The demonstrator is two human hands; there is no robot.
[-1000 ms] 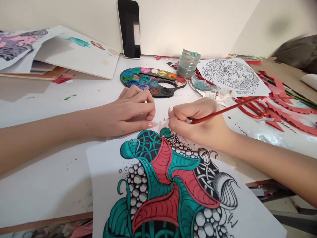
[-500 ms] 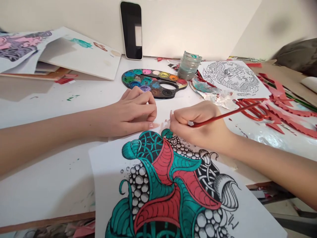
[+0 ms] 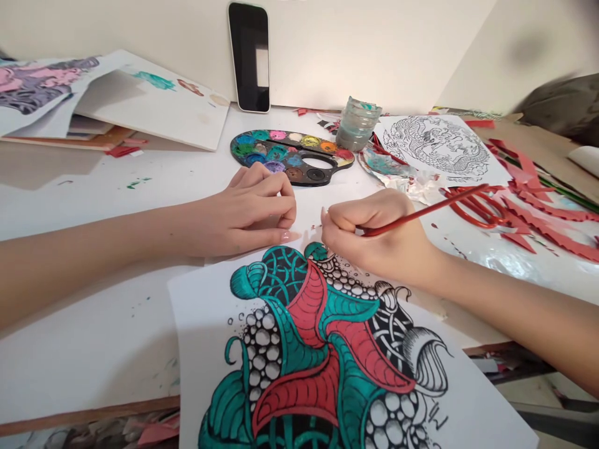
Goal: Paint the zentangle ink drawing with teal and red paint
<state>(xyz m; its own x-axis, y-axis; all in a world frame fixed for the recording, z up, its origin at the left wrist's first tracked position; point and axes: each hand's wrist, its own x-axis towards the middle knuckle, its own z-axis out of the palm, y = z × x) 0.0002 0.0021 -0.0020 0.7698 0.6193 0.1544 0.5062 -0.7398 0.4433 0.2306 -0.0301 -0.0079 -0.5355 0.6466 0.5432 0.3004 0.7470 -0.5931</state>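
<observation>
the right hand (image 3: 388,246) grips a red brush (image 3: 440,205), tip hidden, over the far end of the patterned sheet (image 3: 309,305), which overhangs the near edge of the worktop (image 3: 93,349). the left hand (image 3: 257,209) rests at that end, fingers loosely bent, thumb apart. a palette (image 3: 334,163) lies toward the back edge.

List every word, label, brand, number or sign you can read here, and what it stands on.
No text can be read.
Scribbled black mark on the coloured drawing: perhaps a signature, illegible.
Phone: dark screen, no lettering visible.
Dragon sheet: linework, no readable words.
</observation>
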